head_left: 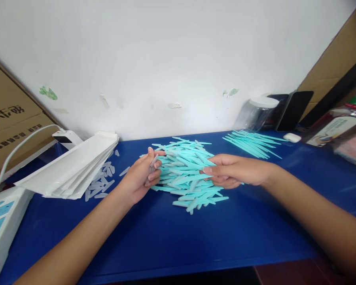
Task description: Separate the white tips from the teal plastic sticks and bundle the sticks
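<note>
A heap of slim turquoise plastic sticks (186,178), many with pale translucent caps on one end, lies in the middle of the blue table. At the heap's left side, my left hand (144,174) is curled around small translucent caps (153,164); how many cannot be told. My right hand (231,170) reaches over the heap's right edge, thumb and fingers pinching a turquoise stick (199,177). More loose translucent caps (102,182) are scattered to the left of my left hand.
White paper-like envelopes (74,166) lie stacked at the left, partly over the caps. A power strip (6,225) and a white device with a cable (67,138) stand beyond. Bare-looking turquoise sticks (252,143), a lidded clear jar (258,113), a phone (295,111) and a bottle (334,124) are at right.
</note>
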`<action>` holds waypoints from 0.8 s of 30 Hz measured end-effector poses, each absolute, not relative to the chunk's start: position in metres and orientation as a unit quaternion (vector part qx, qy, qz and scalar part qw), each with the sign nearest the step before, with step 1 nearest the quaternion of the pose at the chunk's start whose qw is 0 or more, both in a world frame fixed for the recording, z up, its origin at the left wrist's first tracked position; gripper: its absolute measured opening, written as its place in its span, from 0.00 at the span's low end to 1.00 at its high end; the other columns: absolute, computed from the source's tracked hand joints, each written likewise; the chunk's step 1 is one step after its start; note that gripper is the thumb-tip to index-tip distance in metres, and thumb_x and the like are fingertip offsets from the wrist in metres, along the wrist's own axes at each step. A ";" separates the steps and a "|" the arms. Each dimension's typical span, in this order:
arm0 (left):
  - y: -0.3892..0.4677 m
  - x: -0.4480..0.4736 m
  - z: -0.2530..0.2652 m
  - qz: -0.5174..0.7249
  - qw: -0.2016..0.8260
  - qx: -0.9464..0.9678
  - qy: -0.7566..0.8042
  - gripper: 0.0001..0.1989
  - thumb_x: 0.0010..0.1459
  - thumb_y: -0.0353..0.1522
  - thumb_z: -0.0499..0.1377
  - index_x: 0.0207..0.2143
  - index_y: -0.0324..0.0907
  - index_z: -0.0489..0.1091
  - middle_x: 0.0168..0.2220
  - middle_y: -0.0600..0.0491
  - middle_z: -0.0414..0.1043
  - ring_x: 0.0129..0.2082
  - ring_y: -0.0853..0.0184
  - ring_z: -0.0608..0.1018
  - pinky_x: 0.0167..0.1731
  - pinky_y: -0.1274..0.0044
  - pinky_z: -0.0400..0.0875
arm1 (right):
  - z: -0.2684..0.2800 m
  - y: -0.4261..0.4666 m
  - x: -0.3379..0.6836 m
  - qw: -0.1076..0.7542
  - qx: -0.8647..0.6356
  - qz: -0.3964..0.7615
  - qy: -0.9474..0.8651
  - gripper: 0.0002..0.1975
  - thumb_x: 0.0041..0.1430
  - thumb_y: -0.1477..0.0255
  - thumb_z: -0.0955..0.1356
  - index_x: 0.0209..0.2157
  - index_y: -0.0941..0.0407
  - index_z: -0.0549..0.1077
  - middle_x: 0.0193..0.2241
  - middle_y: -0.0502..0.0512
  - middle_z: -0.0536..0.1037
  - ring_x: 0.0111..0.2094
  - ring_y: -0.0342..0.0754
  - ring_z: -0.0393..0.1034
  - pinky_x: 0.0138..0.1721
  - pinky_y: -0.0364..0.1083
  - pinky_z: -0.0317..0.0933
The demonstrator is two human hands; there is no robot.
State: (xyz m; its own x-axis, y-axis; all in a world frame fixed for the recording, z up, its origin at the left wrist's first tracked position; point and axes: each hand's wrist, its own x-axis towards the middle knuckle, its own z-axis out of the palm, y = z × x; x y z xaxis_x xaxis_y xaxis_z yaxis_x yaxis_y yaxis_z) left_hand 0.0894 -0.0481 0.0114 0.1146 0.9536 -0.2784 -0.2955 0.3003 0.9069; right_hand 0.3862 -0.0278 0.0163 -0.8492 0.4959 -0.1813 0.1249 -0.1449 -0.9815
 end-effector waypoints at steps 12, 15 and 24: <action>-0.052 0.094 0.009 0.460 0.598 0.448 0.480 0.22 0.60 0.49 0.71 0.39 0.41 0.74 0.21 0.62 0.63 0.15 0.79 0.52 0.13 0.83 0.44 | 0.019 -0.032 0.376 0.218 -0.327 0.641 -0.659 0.25 0.72 0.55 0.70 0.28 0.52 0.58 0.21 0.39 0.54 0.20 0.37 0.43 0.19 0.41 0.42; -0.052 0.094 0.004 0.465 0.568 0.452 0.507 0.23 0.60 0.51 0.71 0.34 0.41 0.71 0.19 0.60 0.67 0.14 0.78 0.53 0.14 0.82 0.44 | 0.019 -0.035 0.373 0.232 -0.352 0.596 -0.684 0.23 0.72 0.53 0.70 0.31 0.52 0.60 0.23 0.40 0.56 0.21 0.38 0.45 0.20 0.41 0.44; -0.055 0.098 0.002 0.470 0.542 0.445 0.536 0.26 0.57 0.53 0.71 0.32 0.43 0.66 0.16 0.58 0.69 0.14 0.76 0.55 0.17 0.81 0.45 | 0.025 -0.040 0.370 0.256 -0.375 0.495 -0.741 0.21 0.73 0.51 0.68 0.36 0.54 0.67 0.26 0.43 0.56 0.23 0.40 0.47 0.23 0.43 0.46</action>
